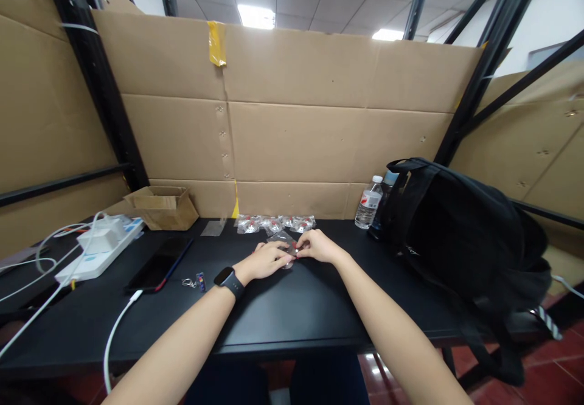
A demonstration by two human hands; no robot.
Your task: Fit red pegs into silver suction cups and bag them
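My left hand (267,260) and my right hand (318,245) meet at the middle of the black table (292,308), both pinched on a small clear plastic bag (285,239) with something red and white in it. A black smartwatch (229,281) sits on my left wrist. Just behind my hands, a row of several similar small clear bags (274,223) lies against the cardboard wall.
A black backpack (469,235) fills the table's right side, with a water bottle (368,202) beside it. On the left are a dark phone (159,263), a small keyring (195,281), a white power strip with chargers and cables (98,248) and an open cardboard box (162,207).
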